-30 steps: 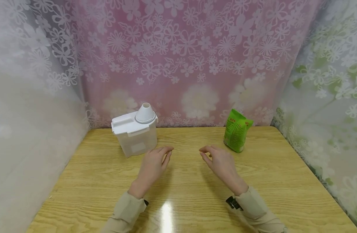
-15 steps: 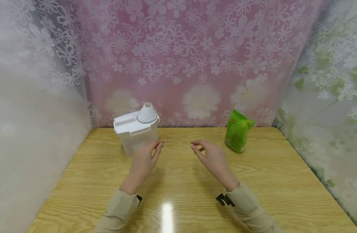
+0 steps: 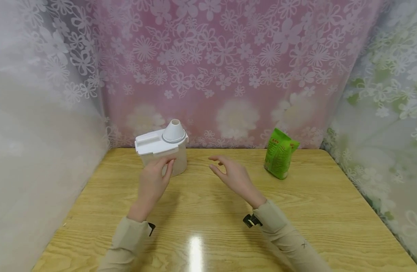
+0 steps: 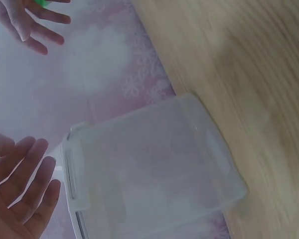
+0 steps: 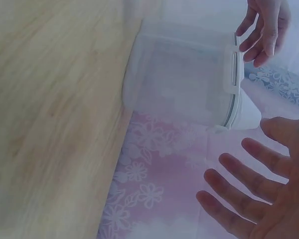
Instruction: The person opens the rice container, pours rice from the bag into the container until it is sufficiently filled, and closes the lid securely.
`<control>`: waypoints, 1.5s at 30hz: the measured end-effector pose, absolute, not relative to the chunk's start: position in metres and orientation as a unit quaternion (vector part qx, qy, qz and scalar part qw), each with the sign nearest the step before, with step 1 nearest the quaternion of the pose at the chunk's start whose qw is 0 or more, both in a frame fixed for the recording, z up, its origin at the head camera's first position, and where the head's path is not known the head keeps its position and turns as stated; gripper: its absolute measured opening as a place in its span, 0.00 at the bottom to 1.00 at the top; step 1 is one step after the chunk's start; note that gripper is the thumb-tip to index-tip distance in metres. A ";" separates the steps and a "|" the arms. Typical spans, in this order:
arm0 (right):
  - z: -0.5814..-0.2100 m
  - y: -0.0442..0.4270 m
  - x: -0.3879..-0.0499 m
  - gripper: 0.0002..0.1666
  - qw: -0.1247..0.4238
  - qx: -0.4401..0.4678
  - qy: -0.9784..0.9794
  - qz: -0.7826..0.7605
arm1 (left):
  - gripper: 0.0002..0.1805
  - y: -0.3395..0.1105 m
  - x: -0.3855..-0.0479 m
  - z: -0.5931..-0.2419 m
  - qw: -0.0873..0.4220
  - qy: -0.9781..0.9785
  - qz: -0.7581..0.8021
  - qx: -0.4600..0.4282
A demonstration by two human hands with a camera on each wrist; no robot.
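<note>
Container [image 3: 165,151] stands partly hidden (lower front) behind the left hand [image 3: 152,177].

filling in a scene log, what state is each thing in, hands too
Container: upright, no contents visible
Lid: on the container
Cone: on the lid, narrow end up
Bag: standing upright, can't tell whether sealed
Left hand: relaxed, holding nothing
Right hand: relaxed, holding nothing

The left hand [image 3: 153,179] moved leftward and came before the white container [image 3: 182,162], hiding more of it. The right hand [image 3: 233,174] went away from the green bag [image 3: 278,155], nearer to the container.
</note>
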State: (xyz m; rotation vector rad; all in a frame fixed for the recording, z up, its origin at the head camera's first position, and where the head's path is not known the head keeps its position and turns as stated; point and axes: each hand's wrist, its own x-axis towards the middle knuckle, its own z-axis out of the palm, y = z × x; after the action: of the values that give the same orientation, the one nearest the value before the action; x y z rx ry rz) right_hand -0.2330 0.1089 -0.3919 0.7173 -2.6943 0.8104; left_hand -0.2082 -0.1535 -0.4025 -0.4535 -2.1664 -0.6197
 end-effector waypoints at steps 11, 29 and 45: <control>-0.380 0.087 -0.266 0.24 0.150 0.248 -0.919 0.266 | 0.10 -0.184 -0.215 -0.392 0.426 -0.857 -0.255 -0.137; -0.382 0.063 -0.295 0.28 0.128 0.247 -0.909 0.311 | 0.27 -0.219 -0.235 -0.396 0.393 -0.872 -0.282 -0.076; -0.376 0.031 -0.321 0.33 0.117 0.264 -0.919 0.269 | 0.32 -0.230 -0.248 -0.401 0.313 -0.901 -0.298 -0.046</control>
State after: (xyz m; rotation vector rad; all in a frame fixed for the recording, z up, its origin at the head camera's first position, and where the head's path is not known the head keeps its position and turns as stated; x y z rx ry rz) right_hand -0.3211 0.0313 -0.3758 0.7738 -2.6897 0.7888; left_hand -0.2477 -0.2297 -0.4015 -0.1212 -2.3758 -0.7873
